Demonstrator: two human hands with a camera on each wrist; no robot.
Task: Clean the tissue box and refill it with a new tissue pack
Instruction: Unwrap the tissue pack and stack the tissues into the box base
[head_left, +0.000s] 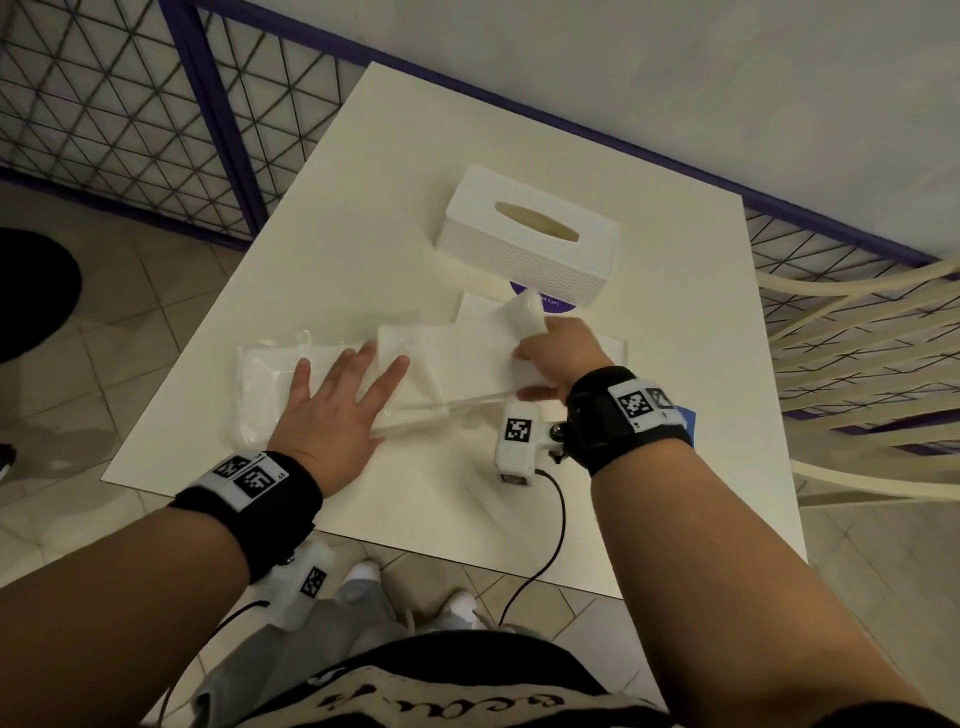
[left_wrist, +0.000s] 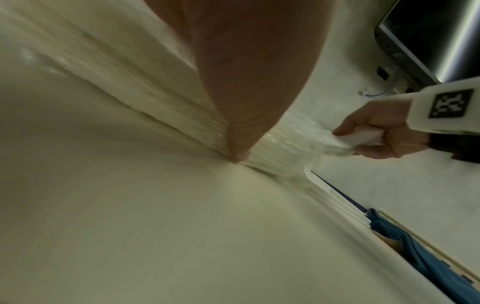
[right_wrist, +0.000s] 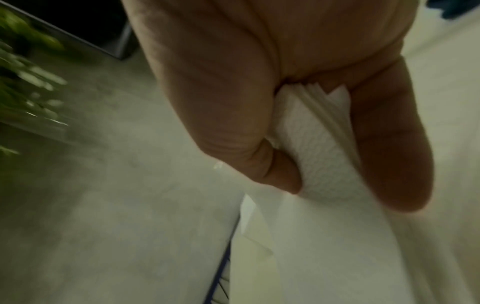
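Dim, warm indoor light throughout, with soft shadows. The head view bends at its edges. Both wrist views are smeared with motion blur, worst at the left of each frame.

A white counter stands on a beige tiled floor. Behind it runs a purple-framed wire-grid fence against a pale wall. A cream chair stands just beside the counter's right edge. A blue cloth lies by the counter's edge. A black cable hangs over the near edge.
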